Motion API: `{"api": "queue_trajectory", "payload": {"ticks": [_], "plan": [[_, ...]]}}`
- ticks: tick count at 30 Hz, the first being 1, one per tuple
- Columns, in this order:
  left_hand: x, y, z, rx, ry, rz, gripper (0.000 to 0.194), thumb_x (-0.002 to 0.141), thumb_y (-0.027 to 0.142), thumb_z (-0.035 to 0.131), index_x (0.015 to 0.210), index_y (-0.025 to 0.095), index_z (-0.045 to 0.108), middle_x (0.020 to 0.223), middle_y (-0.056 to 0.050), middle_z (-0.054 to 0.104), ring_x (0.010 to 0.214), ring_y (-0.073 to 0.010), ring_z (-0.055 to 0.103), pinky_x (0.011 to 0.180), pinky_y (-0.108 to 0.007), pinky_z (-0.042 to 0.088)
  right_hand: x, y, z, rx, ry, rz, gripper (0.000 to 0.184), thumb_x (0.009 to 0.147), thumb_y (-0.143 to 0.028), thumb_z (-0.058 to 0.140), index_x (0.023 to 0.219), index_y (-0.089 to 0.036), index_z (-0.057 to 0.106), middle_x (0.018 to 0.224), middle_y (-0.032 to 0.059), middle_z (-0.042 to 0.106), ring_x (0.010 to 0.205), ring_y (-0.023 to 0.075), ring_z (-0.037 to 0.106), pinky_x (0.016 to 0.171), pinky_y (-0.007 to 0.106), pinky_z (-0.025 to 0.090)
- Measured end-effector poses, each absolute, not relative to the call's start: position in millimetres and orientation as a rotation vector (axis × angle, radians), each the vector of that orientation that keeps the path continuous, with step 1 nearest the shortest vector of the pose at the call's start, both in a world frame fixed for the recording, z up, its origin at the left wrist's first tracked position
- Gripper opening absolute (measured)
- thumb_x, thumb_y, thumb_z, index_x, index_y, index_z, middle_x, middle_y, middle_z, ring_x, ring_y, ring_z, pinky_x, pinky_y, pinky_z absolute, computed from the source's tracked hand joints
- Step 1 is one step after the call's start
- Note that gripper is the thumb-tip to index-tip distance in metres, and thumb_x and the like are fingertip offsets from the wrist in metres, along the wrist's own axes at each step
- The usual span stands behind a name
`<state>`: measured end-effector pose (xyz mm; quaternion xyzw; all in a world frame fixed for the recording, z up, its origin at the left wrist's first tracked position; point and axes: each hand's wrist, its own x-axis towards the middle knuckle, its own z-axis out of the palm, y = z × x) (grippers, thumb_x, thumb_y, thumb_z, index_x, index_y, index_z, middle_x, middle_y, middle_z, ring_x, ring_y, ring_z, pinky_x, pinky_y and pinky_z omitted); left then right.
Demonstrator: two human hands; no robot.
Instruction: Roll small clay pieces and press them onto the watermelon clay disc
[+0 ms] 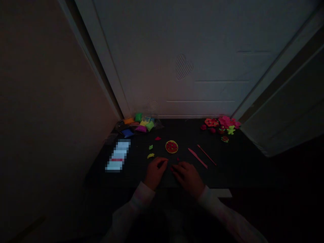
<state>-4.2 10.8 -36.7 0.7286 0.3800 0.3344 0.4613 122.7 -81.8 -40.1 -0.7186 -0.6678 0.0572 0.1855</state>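
My left hand [156,171] hovers at or rests on the near part of the dark table, thumb and fingertips brought together in a pinch. Whatever lies in it, if anything, is too small and dark to see. Opposite it, my right hand [188,177] has its fingers curled and the tips close together; their content is also unclear. Just beyond the right fingers lies a tiny red bit of clay [178,159]. Farther out sits a small round clay pizza [171,146], red with a yellow rim and dark and pale dots. Yellow clay [151,155] and green clay [151,147] lie beyond the left hand.
A pink clay knife [197,158] and a thin pink stick tool [207,155] lie right. Red clay [158,138] sits behind. Bagged coloured clay [139,125] is back left, a blurred bright screen [118,156] left, and several clay figures [222,125] back right before a white door [202,50].
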Motion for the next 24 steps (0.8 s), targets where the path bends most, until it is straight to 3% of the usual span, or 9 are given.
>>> {"api": "queue_trajectory", "payload": {"ticks": [9,24], "plan": [[-4.4,10.3,-36.2,1.827,0.940,0.809,0.017,0.074,0.026,0.049,0.077,0.016,0.063,0.078,-0.004,0.062,0.075,-0.0150,0.057,0.070,-0.026,0.044,124.8,-90.1,-35.0,-1.971,-2.027,0.177,0.039,0.078,-0.016,0.042,0.115,-0.026,0.049,0.093,0.0054,0.055,0.083,0.0171,0.047,0.072,0.030,0.034],[-4.9,8.4,-35.8,1.953,0.908,0.774,0.018,0.076,0.024,0.047,0.078,0.015,0.063,0.078,-0.004,0.062,0.075,-0.0142,0.057,0.069,-0.026,0.044,117.9,-95.3,-29.8,-2.044,-2.100,0.034,0.035,0.082,-0.027,0.039,0.115,-0.026,0.049,0.097,0.0065,0.056,0.082,0.0198,0.045,0.071,0.033,0.030]]}}
